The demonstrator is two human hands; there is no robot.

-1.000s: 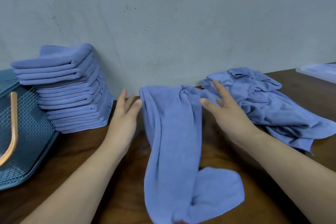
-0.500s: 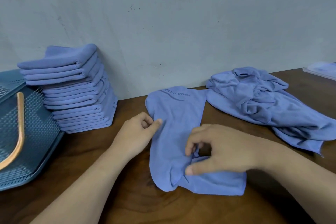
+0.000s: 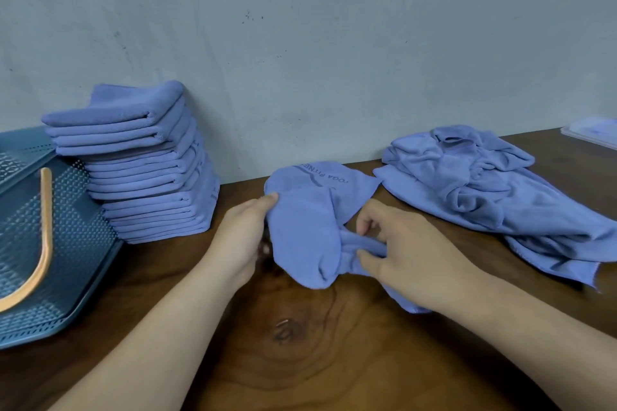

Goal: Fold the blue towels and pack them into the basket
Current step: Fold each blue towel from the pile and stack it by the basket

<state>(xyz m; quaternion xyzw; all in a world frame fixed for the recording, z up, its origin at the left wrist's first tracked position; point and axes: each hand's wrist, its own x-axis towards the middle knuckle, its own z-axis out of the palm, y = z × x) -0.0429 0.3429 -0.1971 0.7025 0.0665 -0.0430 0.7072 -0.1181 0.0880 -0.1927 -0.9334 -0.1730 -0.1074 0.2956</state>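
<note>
A blue towel (image 3: 307, 210) with dark printed lettering lies partly folded on the wooden table in front of me. My left hand (image 3: 243, 237) grips its left edge, thumb on top. My right hand (image 3: 400, 250) pinches a bunched fold of the same towel between thumb and fingers. A tall stack of folded blue towels (image 3: 150, 163) stands against the wall at the left. The blue perforated basket (image 3: 50, 260) with an orange handle lies at the far left edge.
A crumpled heap of unfolded blue towels (image 3: 494, 190) covers the table to the right. A pale flat object (image 3: 594, 130) sits at the far right edge. The grey wall runs close behind everything. Bare wood (image 3: 300, 344) lies between my forearms.
The towel, long and stretched toward me a second ago, is now gathered shorter. Both hands drew back from its far end and took hold of its near part.
</note>
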